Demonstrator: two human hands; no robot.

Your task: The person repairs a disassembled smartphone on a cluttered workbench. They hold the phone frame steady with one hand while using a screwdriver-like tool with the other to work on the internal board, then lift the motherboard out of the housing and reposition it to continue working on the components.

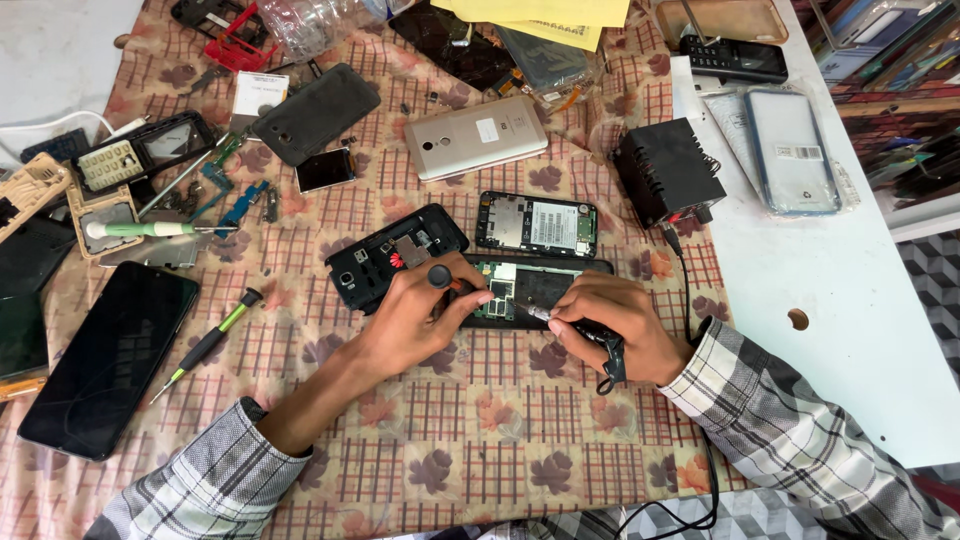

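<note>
Board work on the opened phone, both hands engaged

I read this step as work on the exposed circuit board (497,300) of the opened phone (540,290) lying on the patterned cloth (450,420) at mid-worktop. My left hand (415,320) is clamped on a black-capped screwdriver (441,277), its cap up beside the board's left edge. My right hand (615,330) is closed on a soldering iron (560,320), metal tip touching the board; its cable runs to the black power unit (665,170). Judged next move: steady tip placement with the left hand bracing the phone. A second opened phone (535,223) lies just behind.
</note>
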